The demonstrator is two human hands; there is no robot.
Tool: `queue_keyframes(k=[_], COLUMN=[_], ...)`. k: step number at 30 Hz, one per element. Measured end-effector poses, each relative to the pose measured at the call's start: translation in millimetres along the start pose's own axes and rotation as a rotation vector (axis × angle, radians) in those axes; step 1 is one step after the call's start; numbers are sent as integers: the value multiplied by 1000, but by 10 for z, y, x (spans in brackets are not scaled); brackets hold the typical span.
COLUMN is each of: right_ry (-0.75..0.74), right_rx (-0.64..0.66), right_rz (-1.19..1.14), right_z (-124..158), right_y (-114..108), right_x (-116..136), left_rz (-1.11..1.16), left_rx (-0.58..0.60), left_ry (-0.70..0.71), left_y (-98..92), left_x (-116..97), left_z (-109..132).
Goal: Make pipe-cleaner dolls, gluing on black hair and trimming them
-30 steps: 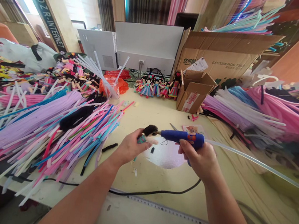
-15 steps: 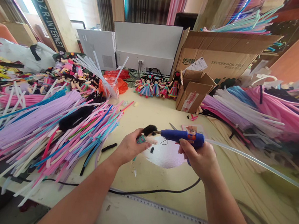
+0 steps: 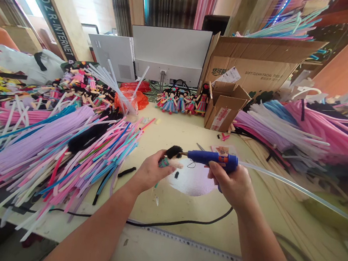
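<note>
Between the thumb and fingers of my left hand (image 3: 153, 171) is a small pipe-cleaner doll (image 3: 174, 153) with black fuzzy hair and a teal body, partly covered by the fingers. My right hand (image 3: 234, 183) grips a blue hot glue gun (image 3: 210, 159). Its metal nozzle points left and meets the doll's black hair; whether glue is coming out is too small to see. A long translucent glue stick (image 3: 295, 186) sticks out of the gun's back end. Below the nozzle lies a shiny round mat (image 3: 194, 184) with a small black scrap (image 3: 176, 174) on it.
Loose pipe cleaners (image 3: 92, 167) cover the left side, with more bundles (image 3: 290, 124) at right. A black cord (image 3: 177, 222) and a tape measure (image 3: 191, 243) run along the front. Finished dolls (image 3: 180, 102), a small carton (image 3: 225, 108) and a monitor (image 3: 170, 48) stand behind.
</note>
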State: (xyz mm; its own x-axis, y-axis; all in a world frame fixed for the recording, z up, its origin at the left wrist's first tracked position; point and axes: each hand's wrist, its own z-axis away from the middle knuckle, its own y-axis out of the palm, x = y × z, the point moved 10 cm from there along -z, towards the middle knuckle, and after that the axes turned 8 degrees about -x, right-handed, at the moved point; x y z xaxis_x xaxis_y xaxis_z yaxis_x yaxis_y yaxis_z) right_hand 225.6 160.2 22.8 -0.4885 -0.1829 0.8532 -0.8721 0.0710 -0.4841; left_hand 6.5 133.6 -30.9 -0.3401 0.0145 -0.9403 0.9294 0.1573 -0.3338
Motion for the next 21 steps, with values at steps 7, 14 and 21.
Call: queue_keyframes(k=[7, 14, 21], right_ry=[6, -12, -147], right_rx=[4, -26, -132], right_rz=[6, 55, 156], right_z=[0, -7, 42], right_y=[10, -2, -54], right_x=[-11, 4, 135], left_rz=[0, -2, -13], left_rx=[0, -1, -4], left_ry=[-6, 5, 13], left_y=[0, 3, -3], left_x=[-18, -22, 37], left_z=[3, 4, -9])
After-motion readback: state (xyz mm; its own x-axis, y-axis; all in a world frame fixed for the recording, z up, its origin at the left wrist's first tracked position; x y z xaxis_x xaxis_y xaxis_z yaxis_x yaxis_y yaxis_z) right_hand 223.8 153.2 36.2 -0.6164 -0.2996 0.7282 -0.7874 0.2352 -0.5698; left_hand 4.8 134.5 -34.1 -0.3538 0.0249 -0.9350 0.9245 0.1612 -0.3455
